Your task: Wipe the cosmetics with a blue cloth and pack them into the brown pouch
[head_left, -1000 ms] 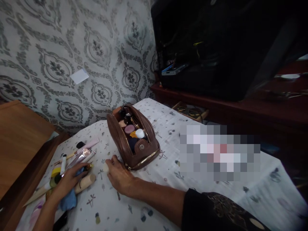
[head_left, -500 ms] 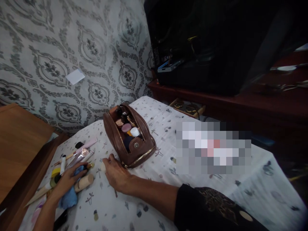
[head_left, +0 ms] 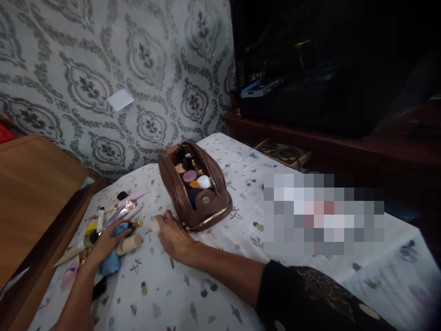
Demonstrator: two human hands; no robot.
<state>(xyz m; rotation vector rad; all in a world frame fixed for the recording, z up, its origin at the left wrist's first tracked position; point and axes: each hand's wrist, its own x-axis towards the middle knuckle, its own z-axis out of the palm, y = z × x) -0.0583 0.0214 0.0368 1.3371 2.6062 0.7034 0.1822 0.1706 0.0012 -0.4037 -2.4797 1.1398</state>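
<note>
My left hand [head_left: 110,240] is closed among the cosmetics at the left, its fingers curled round a small black-and-gold tube [head_left: 136,224] whose end sticks out past the fingertips. Blue cloth [head_left: 110,264] lies under that hand, and a beige bottle [head_left: 128,245] is beside it. My right hand [head_left: 174,240] rests on the bed-like cloth surface, closed on a small cream-coloured object [head_left: 156,226], mostly hidden by the fingers. Just beyond it stands a brown makeup bag [head_left: 171,189], unzipped. Inside are a pink round item [head_left: 189,176], a white-capped one [head_left: 204,182] and several others.
A shiny pink tube [head_left: 123,211], a yellow item [head_left: 91,229] and several other cosmetics lie at the left on the patterned cloth [head_left: 193,285]. A wooden panel [head_left: 41,179] borders the left side. At right is a pixelated patch, with a dark screen [head_left: 317,69] behind.
The whole view has shifted, so the bag and cosmetics appear farther right and slightly higher. Both hands keep nearly the same places relative to them.
</note>
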